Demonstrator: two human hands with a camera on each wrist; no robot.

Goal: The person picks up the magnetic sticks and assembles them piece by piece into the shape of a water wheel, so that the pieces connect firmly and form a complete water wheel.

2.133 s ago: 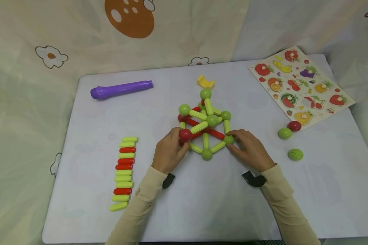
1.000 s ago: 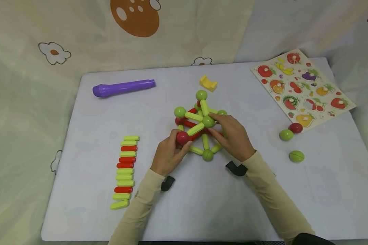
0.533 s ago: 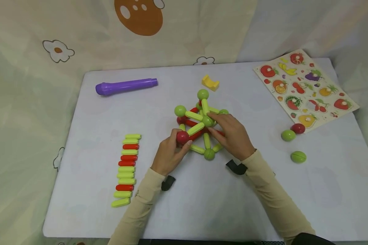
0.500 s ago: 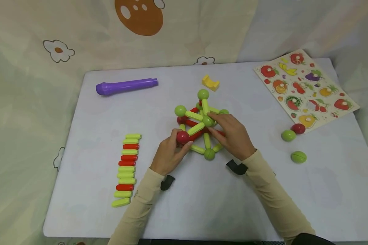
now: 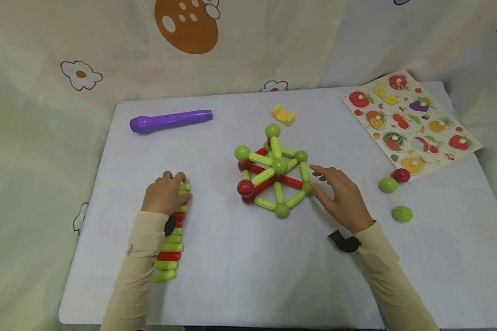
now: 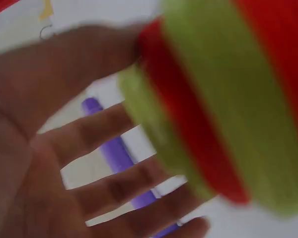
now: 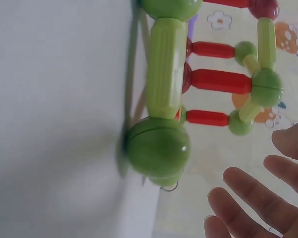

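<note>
My left hand (image 5: 162, 192) reaches over the far end of a row of yellow-green rods (image 5: 165, 265) and red rods (image 5: 169, 256). In the left wrist view its fingers are spread beside the rods, and the thumb tip overlaps a red rod (image 6: 188, 119). A ball-and-rod toy structure (image 5: 291, 182) stands in the middle of the table, with a hexagonal base and a raised upper part of green balls and one red ball (image 5: 245, 188). My right hand (image 5: 343, 195) is just right of it, fingers loosely extended around nothing, close to a green ball (image 7: 159, 147).
At the back left lies a purple microphone-shaped tube (image 5: 170, 121). A small yellow curved block (image 5: 283, 115) sits behind the structure. To the right are a fruit puzzle board (image 5: 414, 123), a loose red ball (image 5: 400, 175) and two green balls, one (image 5: 402, 214) nearer the front.
My left hand has let go of the structure's red ball and moved left to the rods. My right hand has released the upper green ball and drawn back right. The structure stays put.
</note>
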